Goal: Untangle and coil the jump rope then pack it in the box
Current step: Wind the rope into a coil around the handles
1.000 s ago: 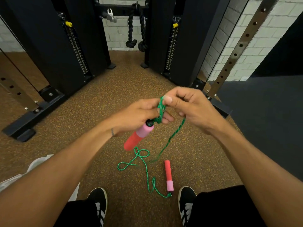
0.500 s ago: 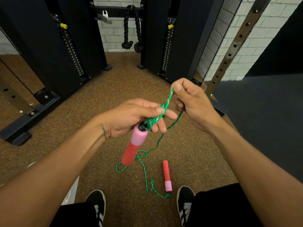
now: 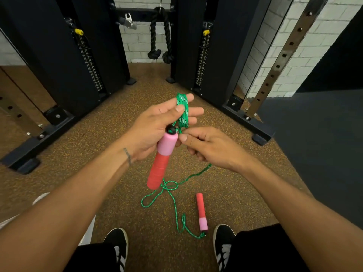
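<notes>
My left hand [image 3: 151, 130] holds one pink-and-red jump rope handle [image 3: 162, 160], which hangs down from the palm. Green rope [image 3: 183, 108] is looped around that hand's outstretched fingers. Just below the loops, beside the handle's top, my right hand [image 3: 212, 147] pinches the rope. From there the rope runs down to a loose knot on the floor [image 3: 169, 187] and on to the second handle [image 3: 201, 212], which lies between my shoes. No box is in view.
Black weight-stack columns [image 3: 82, 55] and their steel feet [image 3: 29, 152] stand ahead and to the left. A perforated upright [image 3: 279, 61] and a dark mat [image 3: 314, 144] are on the right. Something white [image 3: 39, 199] lies at the lower left.
My left fingers have stretched out and more green loops now sit around them. My right hand has dropped from above the left hand to beside the handle's top.
</notes>
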### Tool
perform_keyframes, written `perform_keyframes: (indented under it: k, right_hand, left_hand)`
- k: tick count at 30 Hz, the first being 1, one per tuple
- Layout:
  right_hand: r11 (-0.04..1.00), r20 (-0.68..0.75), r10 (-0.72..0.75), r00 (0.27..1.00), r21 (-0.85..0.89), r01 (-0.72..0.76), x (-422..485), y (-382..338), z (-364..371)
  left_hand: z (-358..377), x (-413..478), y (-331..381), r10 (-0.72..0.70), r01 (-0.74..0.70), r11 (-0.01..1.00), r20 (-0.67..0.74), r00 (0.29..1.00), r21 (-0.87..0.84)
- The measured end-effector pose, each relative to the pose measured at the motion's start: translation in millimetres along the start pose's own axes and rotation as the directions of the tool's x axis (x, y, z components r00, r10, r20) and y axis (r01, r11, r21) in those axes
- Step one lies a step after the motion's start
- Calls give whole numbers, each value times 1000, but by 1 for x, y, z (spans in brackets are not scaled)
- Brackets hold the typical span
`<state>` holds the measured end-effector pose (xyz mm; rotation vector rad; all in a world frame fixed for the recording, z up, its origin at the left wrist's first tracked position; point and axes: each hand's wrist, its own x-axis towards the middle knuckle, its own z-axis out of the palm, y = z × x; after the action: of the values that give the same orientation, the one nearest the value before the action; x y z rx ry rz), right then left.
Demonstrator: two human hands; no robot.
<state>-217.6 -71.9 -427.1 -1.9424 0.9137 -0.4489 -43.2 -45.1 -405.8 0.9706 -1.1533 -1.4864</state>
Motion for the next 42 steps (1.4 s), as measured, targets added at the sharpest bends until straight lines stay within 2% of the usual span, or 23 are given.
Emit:
perform_keyframes:
  k: [4,6,11,15,21,25,29,37,42]
  right_hand:
    - [991,-9,-48,999,-125,46,-4,1,-3]
    - [990,-3,-62,998,-131,61,-6,0,-3]
    - [992,-93,-109,990,55,114,-7,-2,-9]
    - [979,-158,-137,978,131,158,-8,-7,-14]
    - [930,-277,-120,953,304,205,-7,-10,-29]
    - [939,-320,-119,940,270,211,-7,-12,-27]
    - [943,-369,-76,926,275,186,-3,-6,-26]
    - [962,-347,-38,937,242,129,5,6,-24]
    - [945,-185,77,980,326,-12,9,14,-17]
  left_hand:
    - [-4,3,-4,-2,11,968,-34,999,250]
    - [-4,4,-5,-27,37,958,-40,999,284]
    - [-4,5,-11,-39,60,948,-73,997,312]
    - [-7,6,-12,-58,65,933,-32,998,355]
    - [-3,3,-13,-128,97,937,73,989,335]
    - [-3,4,-15,-139,101,938,96,986,331]
    - [-1,3,-11,-123,86,966,141,982,244]
    - [-1,-1,-9,-146,99,970,202,968,224]
    - [6,-3,-5,-80,75,997,179,981,34]
